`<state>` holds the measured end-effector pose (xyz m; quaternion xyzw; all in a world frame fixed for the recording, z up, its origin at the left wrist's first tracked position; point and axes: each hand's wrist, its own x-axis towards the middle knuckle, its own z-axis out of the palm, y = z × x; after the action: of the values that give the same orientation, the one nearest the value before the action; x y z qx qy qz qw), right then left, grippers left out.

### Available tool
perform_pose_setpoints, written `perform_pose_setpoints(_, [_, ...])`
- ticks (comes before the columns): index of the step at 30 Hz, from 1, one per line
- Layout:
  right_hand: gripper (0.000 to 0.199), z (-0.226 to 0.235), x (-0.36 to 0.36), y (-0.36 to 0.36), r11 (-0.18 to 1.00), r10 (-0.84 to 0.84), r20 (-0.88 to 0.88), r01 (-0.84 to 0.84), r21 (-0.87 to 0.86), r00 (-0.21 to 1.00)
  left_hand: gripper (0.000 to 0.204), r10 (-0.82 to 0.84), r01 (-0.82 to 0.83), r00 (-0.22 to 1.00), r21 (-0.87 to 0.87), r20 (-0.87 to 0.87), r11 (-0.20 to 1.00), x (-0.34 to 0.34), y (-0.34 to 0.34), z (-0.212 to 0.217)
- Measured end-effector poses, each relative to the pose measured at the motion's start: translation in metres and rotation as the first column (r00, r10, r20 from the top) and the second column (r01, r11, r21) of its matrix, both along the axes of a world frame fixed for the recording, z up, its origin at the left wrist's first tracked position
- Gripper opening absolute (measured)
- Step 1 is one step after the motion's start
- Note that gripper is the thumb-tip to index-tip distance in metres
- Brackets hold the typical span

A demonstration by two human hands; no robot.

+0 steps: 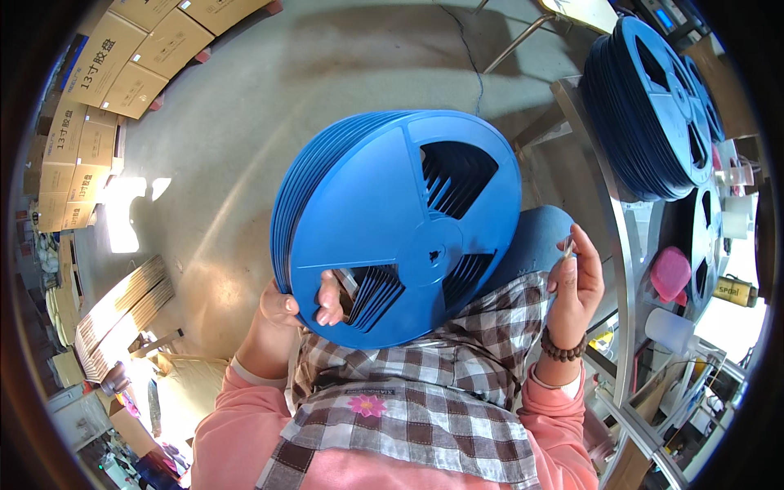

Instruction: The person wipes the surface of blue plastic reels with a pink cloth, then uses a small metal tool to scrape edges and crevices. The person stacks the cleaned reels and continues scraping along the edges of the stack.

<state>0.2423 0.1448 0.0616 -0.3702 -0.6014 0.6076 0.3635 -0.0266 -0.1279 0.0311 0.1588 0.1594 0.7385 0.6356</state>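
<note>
A thick stack of blue plastic reels (359, 196) stands tilted in front of my lap, its round flat face turned up toward me. My left hand (280, 307) grips the lower left rim, with fingertips showing through a cutout of the front reel. Off to the right of the stack, my right hand (578, 282) is raised and apart from it. Its thumb and forefinger pinch a small, thin, clear strip (567, 244), too small to name for sure. A checked apron (408, 408) covers my lap below the reels.
More blue reels (645, 114) are stacked on the metal-edged workbench (614, 212) at the right. A pink roundish item (670, 274), a white roll (669, 328) and a yellow can (735, 291) are beside them. Cardboard boxes (102, 57) are piled at far left; flattened cardboard (122, 318) leans below.
</note>
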Motion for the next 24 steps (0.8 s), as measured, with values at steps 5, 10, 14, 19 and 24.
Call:
perform_pose_setpoints(5, [0.085,-0.042,-0.018,0.019,0.966,0.042,-0.001,-0.041,-0.255,0.999,0.056,0.052,-0.06,0.993,0.071,0.105,0.996,-0.007,-0.015,-0.026])
perform_pose_setpoints(10, [0.076,-0.069,-0.04,0.018,0.887,0.209,-0.058,-0.214,-0.409,0.976,0.038,0.04,-0.046,0.997,0.098,0.07,0.994,-0.016,-0.026,-0.043])
perform_pose_setpoints(14, [0.062,-0.075,-0.049,0.028,0.754,0.306,-0.023,-0.257,-0.604,0.952,0.031,-0.018,0.008,0.998,0.153,0.066,0.988,-0.015,-0.03,-0.041])
perform_pose_setpoints(19, [0.071,-0.087,-0.038,0.04,0.654,0.441,-0.032,-0.345,-0.673,0.897,0.035,-0.064,0.042,0.994,0.23,0.092,0.972,-0.013,-0.033,-0.035])
perform_pose_setpoints(24, [0.085,-0.081,-0.045,0.036,0.656,0.418,-0.124,-0.393,-0.645,0.9,0.03,-0.057,0.043,0.996,0.193,0.072,0.98,-0.011,-0.032,-0.027])
